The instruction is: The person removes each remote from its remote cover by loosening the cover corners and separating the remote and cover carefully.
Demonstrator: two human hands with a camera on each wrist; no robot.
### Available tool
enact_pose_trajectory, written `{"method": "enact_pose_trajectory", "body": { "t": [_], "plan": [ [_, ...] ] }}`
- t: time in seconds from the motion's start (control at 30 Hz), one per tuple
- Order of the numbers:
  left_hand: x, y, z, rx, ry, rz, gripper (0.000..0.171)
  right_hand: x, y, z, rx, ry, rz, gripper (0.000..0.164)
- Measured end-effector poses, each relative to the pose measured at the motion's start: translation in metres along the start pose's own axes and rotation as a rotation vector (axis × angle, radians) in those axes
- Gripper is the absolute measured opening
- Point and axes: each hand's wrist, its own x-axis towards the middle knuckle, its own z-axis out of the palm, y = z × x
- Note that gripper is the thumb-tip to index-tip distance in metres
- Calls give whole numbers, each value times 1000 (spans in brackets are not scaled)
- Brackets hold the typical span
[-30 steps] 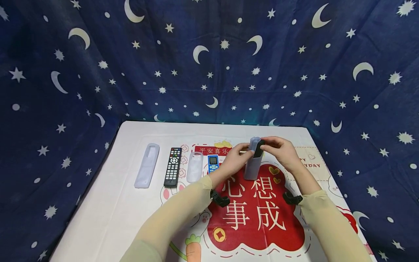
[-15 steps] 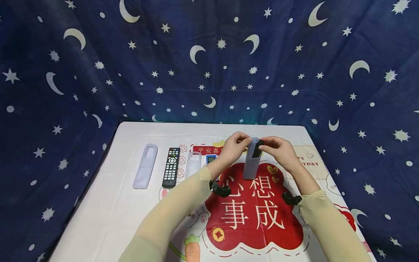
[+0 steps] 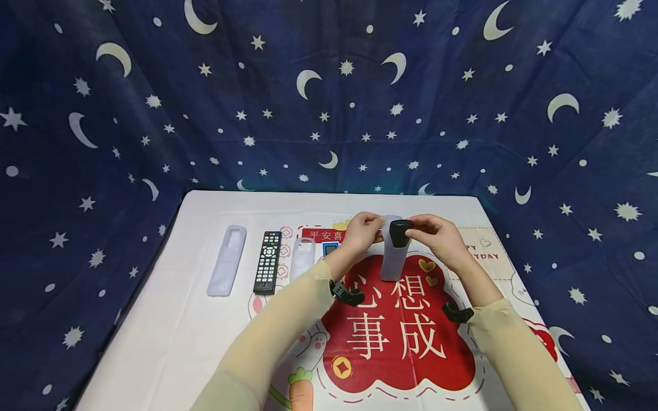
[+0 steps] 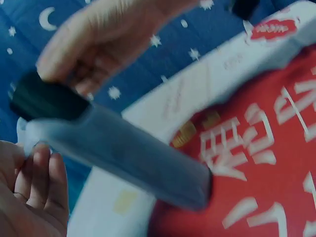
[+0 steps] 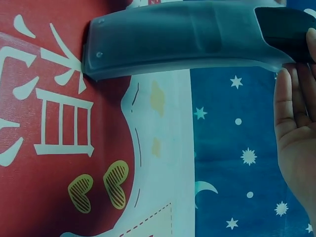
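A frosted translucent silicone remote cover point(image 3: 394, 264) stands on end on the red printed patch of the tablecloth. Out of its opening sticks the black end of a remote control point(image 3: 400, 233), the rest sitting inside the cover point(image 5: 168, 39). My left hand point(image 3: 362, 233) pinches the cover's upper rim, as the left wrist view also shows beside the remote's black end point(image 4: 49, 101). On the other side, my right hand point(image 3: 438, 235) holds the remote's black end between thumb and fingers. The remote's buttons are out of sight.
To the left lie a long translucent cover point(image 3: 227, 261), a black button remote point(image 3: 268, 262) and a small translucent cover point(image 3: 303, 258). A blue remote point(image 3: 330, 248) is partly hidden behind my left arm. A dark star-and-moon curtain point(image 3: 329, 103) borders the table.
My left hand has shifted from the cover's front side up to its top rim. The remote's black end now leans out of the opening, more exposed. My right hand stays nearly in place.
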Motion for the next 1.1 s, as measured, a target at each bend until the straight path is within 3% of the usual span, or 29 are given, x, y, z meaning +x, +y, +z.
{"method": "enact_pose_trajectory", "body": {
  "t": [0.13, 0.27, 0.43, 0.5, 0.6, 0.77, 0.87, 1.1],
  "plan": [
    [0, -17, -3, 108, 6, -61, 18, -4, 0, -2, 14, -9, -1, 40],
    [0, -31, -5, 277, -29, -73, 13, -4, 1, -1, 11, -3, 4, 40],
    [-2, -35, -3, 547, -89, -79, 10, -3, 1, -1, 6, 2, -1, 38],
    [-3, -35, -3, 614, -116, -90, 11, -3, 1, -1, 12, 4, -8, 37],
    [-3, -37, -2, 621, -131, -105, 11, -3, 3, -2, 28, 4, -12, 36],
    [-2, -45, -9, 477, -110, -99, 13, -2, 4, -1, 29, -3, -4, 39],
    [-2, -42, -15, 419, -112, -86, 18, -3, 3, -2, 32, 2, 8, 39],
    [-6, -27, -24, 531, -65, 27, 22, -1, 4, -3, 40, 11, 15, 39]
  ]
}}
